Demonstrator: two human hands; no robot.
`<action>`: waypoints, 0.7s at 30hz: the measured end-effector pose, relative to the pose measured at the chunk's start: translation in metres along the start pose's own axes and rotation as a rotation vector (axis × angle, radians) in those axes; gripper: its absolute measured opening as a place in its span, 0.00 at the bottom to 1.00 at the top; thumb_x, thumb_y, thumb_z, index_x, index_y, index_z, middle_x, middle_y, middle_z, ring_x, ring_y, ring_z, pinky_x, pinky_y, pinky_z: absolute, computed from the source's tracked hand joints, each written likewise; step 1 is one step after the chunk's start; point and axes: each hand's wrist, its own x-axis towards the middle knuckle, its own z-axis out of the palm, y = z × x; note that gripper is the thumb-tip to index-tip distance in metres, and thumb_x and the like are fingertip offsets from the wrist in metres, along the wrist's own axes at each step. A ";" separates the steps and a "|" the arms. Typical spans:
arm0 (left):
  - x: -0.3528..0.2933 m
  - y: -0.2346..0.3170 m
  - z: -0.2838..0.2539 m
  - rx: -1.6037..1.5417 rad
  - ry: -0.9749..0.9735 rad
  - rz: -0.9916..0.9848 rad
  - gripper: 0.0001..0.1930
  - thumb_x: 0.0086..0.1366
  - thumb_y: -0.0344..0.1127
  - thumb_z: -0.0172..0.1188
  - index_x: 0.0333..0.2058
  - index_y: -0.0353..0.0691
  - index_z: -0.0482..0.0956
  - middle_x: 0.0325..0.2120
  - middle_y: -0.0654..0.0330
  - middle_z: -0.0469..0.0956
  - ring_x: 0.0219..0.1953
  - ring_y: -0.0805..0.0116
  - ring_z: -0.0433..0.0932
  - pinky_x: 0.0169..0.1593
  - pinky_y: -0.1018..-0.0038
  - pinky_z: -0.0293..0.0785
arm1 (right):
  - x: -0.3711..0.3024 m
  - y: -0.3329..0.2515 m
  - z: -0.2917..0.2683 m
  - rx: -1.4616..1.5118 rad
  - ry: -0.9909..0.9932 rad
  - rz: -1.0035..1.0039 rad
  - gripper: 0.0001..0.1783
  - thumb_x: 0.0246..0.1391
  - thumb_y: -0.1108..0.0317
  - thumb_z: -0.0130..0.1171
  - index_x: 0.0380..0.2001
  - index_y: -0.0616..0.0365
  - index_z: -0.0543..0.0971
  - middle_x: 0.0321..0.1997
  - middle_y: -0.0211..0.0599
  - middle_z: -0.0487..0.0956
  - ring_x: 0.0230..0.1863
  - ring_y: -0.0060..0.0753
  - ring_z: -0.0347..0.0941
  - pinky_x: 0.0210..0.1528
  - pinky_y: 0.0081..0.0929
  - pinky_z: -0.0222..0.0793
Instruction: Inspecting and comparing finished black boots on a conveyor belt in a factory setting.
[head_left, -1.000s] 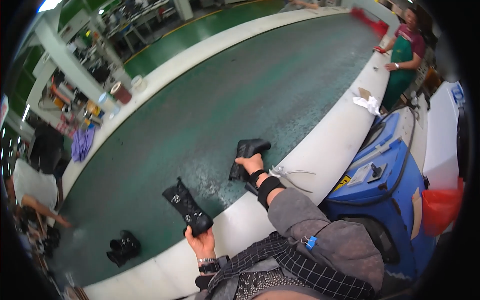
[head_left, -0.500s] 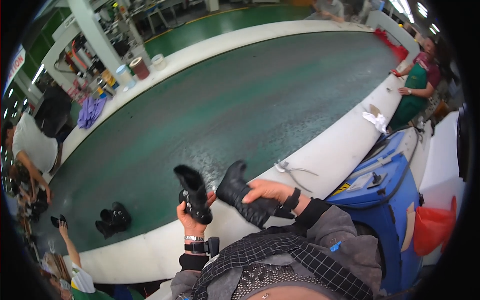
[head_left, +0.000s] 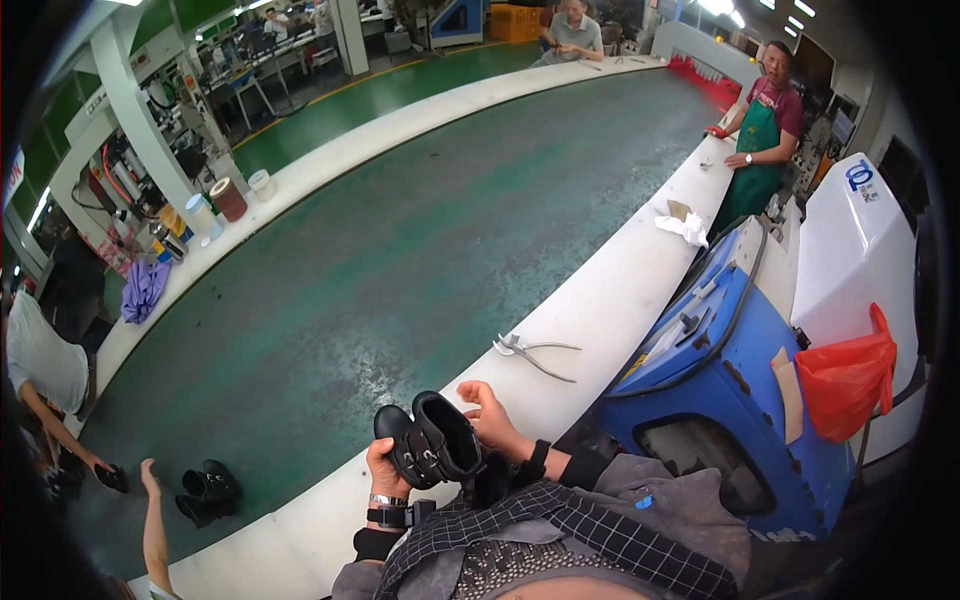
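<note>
My left hand (head_left: 383, 466) is closed around a black ankle boot (head_left: 424, 448) with buckled straps, held just over the near white ledge. Its dark opening faces up and to the right. More black footwear, apparently a second boot (head_left: 487, 482), presses against it near my right wrist; its outline is partly hidden. My right hand (head_left: 487, 415) is beside the boot's opening, fingers apart and partly curled, gripping nothing that I can see. On the ledge to the right lie metal pincers (head_left: 535, 352) with spread handles.
Along the dark green conveyor belt (head_left: 330, 300), black boots (head_left: 208, 494) stand at the left, near co-workers' arms. White cloth (head_left: 684, 228) lies on the right ledge. A blue machine (head_left: 690, 350) and a red bag (head_left: 848, 372) flank my right. Beyond, a person wears a green apron (head_left: 757, 160).
The boots have come together in front of me. My right hand has let go of its boot and opened. At the left, a co-worker's hand has released a dark shoe, now at another person's hand.
</note>
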 end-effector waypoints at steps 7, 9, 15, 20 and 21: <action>0.002 -0.003 0.014 0.061 -0.010 -0.046 0.28 0.50 0.44 0.56 0.46 0.29 0.72 0.42 0.47 0.78 0.41 0.52 0.79 0.49 0.59 0.75 | 0.003 0.002 -0.029 0.913 -0.773 0.674 0.19 0.57 0.60 0.55 0.46 0.62 0.74 0.42 0.38 0.79 0.41 0.26 0.76 0.45 0.27 0.73; 0.000 0.001 0.022 0.024 -0.042 -0.020 0.29 0.52 0.45 0.56 0.48 0.27 0.70 0.45 0.45 0.76 0.45 0.51 0.77 0.52 0.57 0.73 | 0.006 0.002 -0.030 0.919 -0.858 0.619 0.17 0.58 0.61 0.54 0.44 0.62 0.76 0.40 0.38 0.79 0.39 0.28 0.77 0.44 0.28 0.74; -0.004 0.026 0.022 -0.241 0.076 0.149 0.22 0.57 0.37 0.59 0.48 0.32 0.70 0.47 0.51 0.75 0.49 0.55 0.75 0.54 0.59 0.72 | 0.027 -0.005 -0.031 1.149 -0.623 0.727 0.23 0.57 0.57 0.52 0.50 0.63 0.72 0.49 0.45 0.76 0.51 0.40 0.73 0.57 0.42 0.68; -0.010 0.020 -0.002 -0.299 0.276 0.309 0.17 0.57 0.41 0.59 0.42 0.37 0.73 0.39 0.58 0.77 0.40 0.63 0.77 0.40 0.67 0.78 | 0.046 -0.022 -0.033 1.260 -0.458 0.438 0.21 0.59 0.55 0.50 0.49 0.59 0.73 0.48 0.40 0.77 0.49 0.40 0.74 0.55 0.42 0.68; -0.009 0.016 -0.004 -0.343 0.266 0.317 0.18 0.57 0.42 0.59 0.41 0.37 0.73 0.39 0.58 0.77 0.40 0.63 0.77 0.39 0.67 0.77 | 0.046 -0.025 -0.031 1.260 -0.424 0.441 0.21 0.60 0.56 0.49 0.49 0.59 0.72 0.49 0.40 0.76 0.51 0.39 0.72 0.57 0.42 0.66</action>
